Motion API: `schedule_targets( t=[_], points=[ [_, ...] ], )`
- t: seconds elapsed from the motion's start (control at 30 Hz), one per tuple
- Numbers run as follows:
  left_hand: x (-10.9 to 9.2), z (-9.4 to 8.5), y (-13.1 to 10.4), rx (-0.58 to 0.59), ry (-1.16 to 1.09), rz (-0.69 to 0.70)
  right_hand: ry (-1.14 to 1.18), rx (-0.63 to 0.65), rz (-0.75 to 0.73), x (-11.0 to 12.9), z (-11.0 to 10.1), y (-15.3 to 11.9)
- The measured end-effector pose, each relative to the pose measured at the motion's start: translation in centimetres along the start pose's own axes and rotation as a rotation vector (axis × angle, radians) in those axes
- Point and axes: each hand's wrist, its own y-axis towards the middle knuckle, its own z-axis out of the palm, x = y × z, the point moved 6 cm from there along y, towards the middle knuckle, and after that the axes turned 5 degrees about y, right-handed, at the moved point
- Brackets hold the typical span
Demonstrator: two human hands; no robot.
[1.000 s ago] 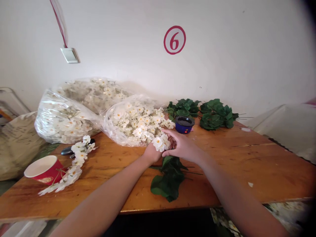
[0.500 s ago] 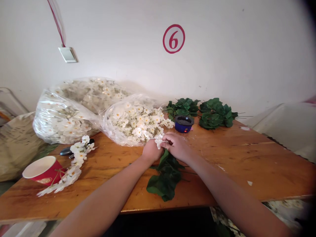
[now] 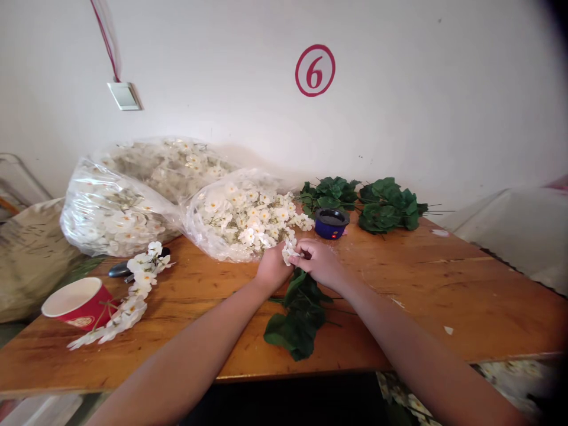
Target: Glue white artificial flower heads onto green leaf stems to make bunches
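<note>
Both my hands meet at the middle of the table, just in front of an opened clear bag of white artificial flowers. A small white artificial flower shows between them. My right hand is closed, thumb and fingers pinching this flower. My left hand is closed beside it, its fingers mostly hidden, at the same flower. Below the hands, green artificial leaves lie on the table with thin stems sticking out sideways. A small blue pot with a lit red light stands just beyond my right hand.
A red paper cup lies tilted at the left, a white flower spray against it. Behind the spray is a dark-handled tool. Bundles of green leaves lie at the back right. A larger flower bag fills the back left.
The white flower between my hands has shifted and turned slightly. My hands stay almost in place, and the whole view has moved a little.
</note>
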Motion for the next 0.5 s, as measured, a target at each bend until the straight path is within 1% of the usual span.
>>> schedule_targets(
  t=[0.1,0.2,0.3,0.37,0.4,0.5],
  points=[
    [-0.1,-0.1,0.0,-0.003,-0.042,-0.007,0.017,-0.04,0.109,-0.8,-0.1,-0.1],
    [-0.2,0.2,-0.1,0.033,-0.074,0.02,0.143,-0.051,0.149,-1.6,-0.2,-0.1],
    [-0.2,0.5,-0.2,0.066,-0.082,0.042,0.212,0.004,0.133,-1.8,-0.2,-0.2],
    [-0.1,0.6,-0.3,0.074,-0.122,0.049,0.189,0.072,0.111,-1.6,0.0,-0.3],
    [-0.1,0.6,-0.3,0.076,-0.145,0.046,0.169,0.085,0.098,-1.5,0.0,-0.3],
    [0.1,0.4,-0.3,0.072,-0.137,0.003,0.108,0.031,0.049,-1.2,0.0,-0.2]
  ],
)
